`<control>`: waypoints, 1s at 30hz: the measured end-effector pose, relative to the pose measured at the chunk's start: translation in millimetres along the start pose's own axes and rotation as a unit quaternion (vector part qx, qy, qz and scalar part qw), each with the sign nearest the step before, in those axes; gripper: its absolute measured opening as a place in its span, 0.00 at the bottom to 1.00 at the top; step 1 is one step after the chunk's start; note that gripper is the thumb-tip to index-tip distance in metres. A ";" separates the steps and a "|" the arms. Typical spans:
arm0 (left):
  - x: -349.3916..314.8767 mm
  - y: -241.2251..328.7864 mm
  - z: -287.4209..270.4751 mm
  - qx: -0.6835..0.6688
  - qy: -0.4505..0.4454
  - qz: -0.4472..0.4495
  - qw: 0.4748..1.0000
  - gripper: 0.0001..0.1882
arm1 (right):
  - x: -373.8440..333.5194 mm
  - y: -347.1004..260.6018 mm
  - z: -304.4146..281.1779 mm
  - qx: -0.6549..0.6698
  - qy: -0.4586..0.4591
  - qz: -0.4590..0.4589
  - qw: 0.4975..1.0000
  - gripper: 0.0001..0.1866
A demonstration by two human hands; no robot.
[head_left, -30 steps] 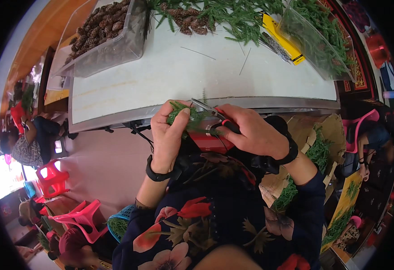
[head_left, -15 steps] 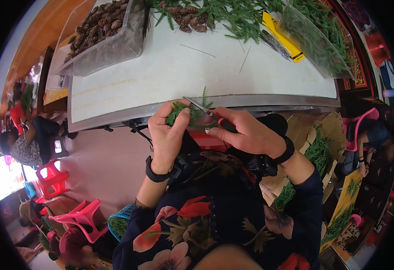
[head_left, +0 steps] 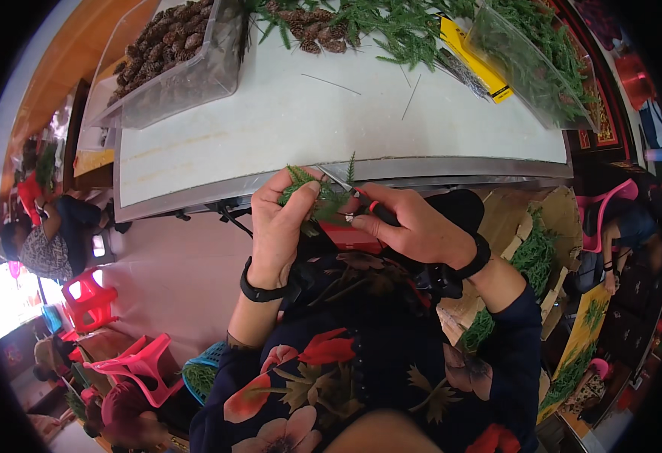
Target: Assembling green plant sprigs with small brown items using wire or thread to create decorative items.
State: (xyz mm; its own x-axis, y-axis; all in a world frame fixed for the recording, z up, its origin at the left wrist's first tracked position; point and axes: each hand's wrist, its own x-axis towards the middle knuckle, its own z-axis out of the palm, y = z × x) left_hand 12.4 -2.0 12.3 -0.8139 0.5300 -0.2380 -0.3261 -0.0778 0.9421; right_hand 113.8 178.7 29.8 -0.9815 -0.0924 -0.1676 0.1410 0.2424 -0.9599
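My left hand (head_left: 274,226) pinches a green artificial fern-like sprig (head_left: 334,202) between thumb and fingers, just in front of the table's near edge. Closed around the black and red handles of a pair of scissors (head_left: 338,179) is my right hand (head_left: 429,230). The silver blades point up and left across the sprig, close to my left fingertips. One thin frond stands up beside the blades. Whether the blades are apart is too small to tell. A small pale bit shows at my right thumb tip.
On the white table (head_left: 285,124) stand a clear bin of pine cones (head_left: 166,45) and a clear bin of greenery (head_left: 542,72). Loose sprigs (head_left: 399,34), wires (head_left: 412,98) and a yellow packet (head_left: 474,60) lie between them. A cardboard box (head_left: 557,226) holds greenery at right. Other people sit nearby.
The sprig has shifted and turned slightly in my left hand, its upright frond moving a little right. My right hand and the scissors have moved only slightly.
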 end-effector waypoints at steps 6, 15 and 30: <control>-1.6 -0.7 6.1 0.002 0.018 0.011 1.000 0.05 | -1.6 0.4 -1.0 -0.019 -0.004 0.000 1.000 0.17; -0.1 0.5 8.4 0.014 0.013 0.009 1.000 0.05 | -3.1 6.3 -1.3 -0.146 0.033 -0.022 0.989 0.18; -2.5 -3.6 11.3 0.093 0.049 0.048 0.993 0.05 | -7.9 8.6 -0.6 -0.080 0.035 -0.015 0.996 0.19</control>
State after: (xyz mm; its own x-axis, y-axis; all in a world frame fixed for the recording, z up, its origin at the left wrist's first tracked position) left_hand 21.0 6.4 12.2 -0.8829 0.4422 -0.1580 -0.1572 0.0388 0.9868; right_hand 122.7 182.1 23.0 -0.9924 -0.0354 -0.1177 0.0946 0.3910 -0.9155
